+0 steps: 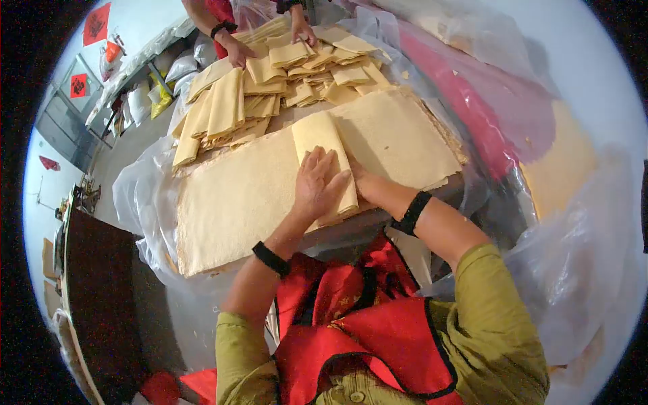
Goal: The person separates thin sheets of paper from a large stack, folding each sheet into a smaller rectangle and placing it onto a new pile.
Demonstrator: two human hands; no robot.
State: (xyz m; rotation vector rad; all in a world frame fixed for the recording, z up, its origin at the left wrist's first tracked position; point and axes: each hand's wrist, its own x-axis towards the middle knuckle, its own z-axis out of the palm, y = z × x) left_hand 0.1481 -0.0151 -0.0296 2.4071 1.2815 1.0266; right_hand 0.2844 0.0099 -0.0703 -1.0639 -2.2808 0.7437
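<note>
1. The plastic cover [145, 192] is the widest thing here. It comes out from under the sheets at about 9 o'clock, taking the folded piece as the centre of the clock.
2. The flat stack of pale yellow sheets [236, 209] lies on it, reaching toward 8 o'clock and 2 o'clock.
3. The pile of folded sheets [226, 108] sits loosely from 10 to 12 o'clock. Another person's two hands [237, 54] [303, 30] touch its far side.
4. The folded piece [316, 138] lies at the centre, on top of the stack, long and narrow, its near end toward 5 o'clock.
5. The left hand [317, 185] is palm down on this piece, with fingers open and moderately spread; it grips nothing. The right hand [362, 181] is at the piece's 3 o'clock side, its fingers hidden, so I cannot tell how open it is.
6. In my judgement, the step in hand is pressing and steadying the fold. Any next move calls for light, even pressure, with the layers kept aligned.
</note>
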